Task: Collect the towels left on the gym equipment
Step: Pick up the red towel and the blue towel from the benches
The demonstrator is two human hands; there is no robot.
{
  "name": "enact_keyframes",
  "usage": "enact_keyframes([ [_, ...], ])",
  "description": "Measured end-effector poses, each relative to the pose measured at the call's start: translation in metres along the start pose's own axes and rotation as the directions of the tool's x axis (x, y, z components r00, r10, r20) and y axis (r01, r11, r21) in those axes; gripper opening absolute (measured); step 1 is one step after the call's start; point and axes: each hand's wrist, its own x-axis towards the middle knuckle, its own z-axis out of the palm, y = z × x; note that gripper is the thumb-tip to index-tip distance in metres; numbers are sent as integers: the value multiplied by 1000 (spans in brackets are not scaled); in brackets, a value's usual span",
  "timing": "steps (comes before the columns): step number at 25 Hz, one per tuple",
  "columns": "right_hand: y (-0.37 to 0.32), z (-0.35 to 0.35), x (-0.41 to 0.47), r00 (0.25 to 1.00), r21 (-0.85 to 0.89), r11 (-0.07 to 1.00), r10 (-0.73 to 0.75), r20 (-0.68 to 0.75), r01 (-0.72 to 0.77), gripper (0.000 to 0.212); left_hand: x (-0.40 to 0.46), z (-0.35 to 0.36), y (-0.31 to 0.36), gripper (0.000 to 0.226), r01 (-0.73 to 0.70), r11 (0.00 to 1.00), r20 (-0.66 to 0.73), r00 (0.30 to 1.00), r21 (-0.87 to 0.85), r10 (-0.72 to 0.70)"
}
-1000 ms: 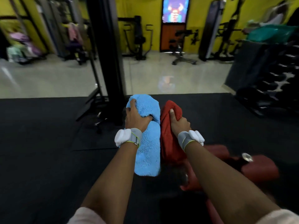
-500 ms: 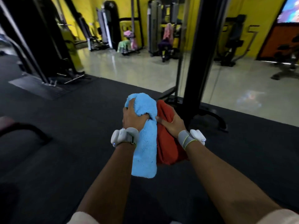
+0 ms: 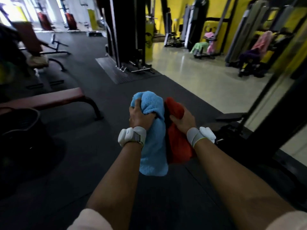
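My left hand (image 3: 138, 117) grips a light blue towel (image 3: 153, 146) that hangs down in front of me. Right beside it, my right hand (image 3: 182, 121) holds a red towel (image 3: 178, 146), the two cloths touching. More towels lie on machines at the far right: a green towel (image 3: 199, 46), a pink towel (image 3: 209, 36) above it, a long pink towel (image 3: 264, 41) draped over a frame, and a purple towel (image 3: 250, 54) below that.
A red flat bench (image 3: 44, 99) stands to my left, with a dark round bucket (image 3: 20, 123) nearer. A black cable machine (image 3: 127, 35) rises ahead. A black upright post (image 3: 285, 103) stands close on my right. Black rubber matting meets pale tile at the right.
The view has swung left: the black post moved from centre to the right edge, and the bench and bucket came into view. Both hands keep their towels.
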Motion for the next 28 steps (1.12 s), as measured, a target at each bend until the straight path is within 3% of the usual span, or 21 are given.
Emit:
enact_keyframes([
  [8, -88, 173, 126, 950, 96, 978, -205, 237, 187, 55, 152, -104, -78, 80, 127, 992, -294, 948, 16, -117],
  [10, -104, 198, 139, 942, 128, 972, -222, 253, 194, 57, 168, -126, -85, 80, 144, 989, -303, 944, 25, -130],
  [21, -264, 490, 288, 771, 251, 915, -401, 494, 316, 61, 378, -317, -204, 77, 253, 965, -620, 746, -73, -243],
  [28, -381, 655, 390, 602, 325, 856, -515, 610, 403, 57, 521, -429, -259, 82, 262, 948, -761, 573, -183, -305],
])
